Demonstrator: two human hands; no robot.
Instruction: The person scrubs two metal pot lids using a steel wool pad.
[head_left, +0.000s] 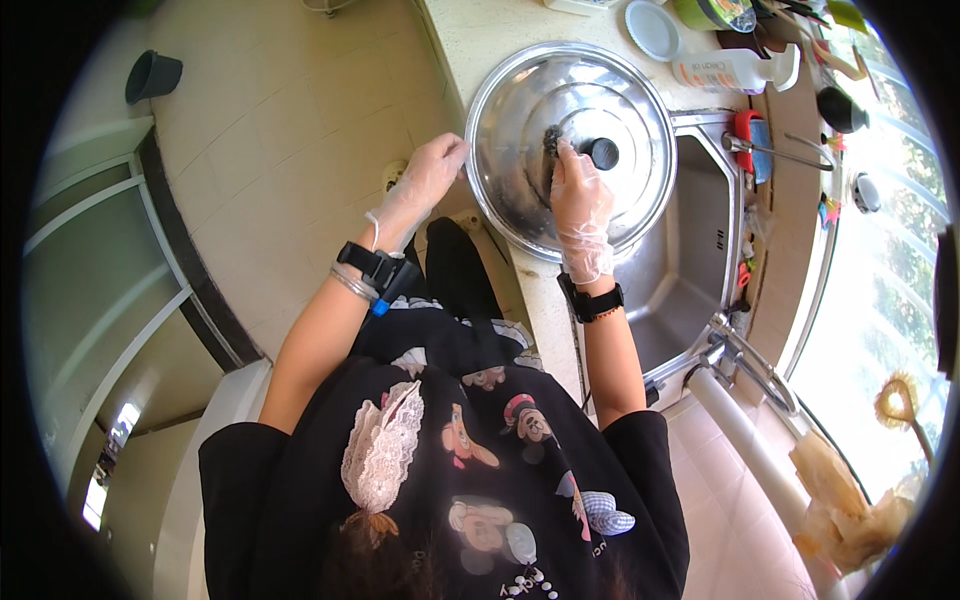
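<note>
A large round stainless-steel pot lid (510, 142) with a black knob (602, 154) lies knob-up across the counter and over part of the sink. My left hand (429, 174), in a clear disposable glove, grips the lid's left rim with its fingertips. In the same kind of glove, my right hand (583, 184) pinches a dark steel wool scrubber (553, 140) against the top of the lid, just left of the knob. Part of the scrubber is hidden by my fingers.
Right of the lid is a stainless-steel sink (675, 247) with a faucet (739, 142). A white pump bottle (720, 71) and a pale round lid (652, 30) are on the counter (480, 22) beyond. A red-and-blue sponge holder (752, 146) is by the window.
</note>
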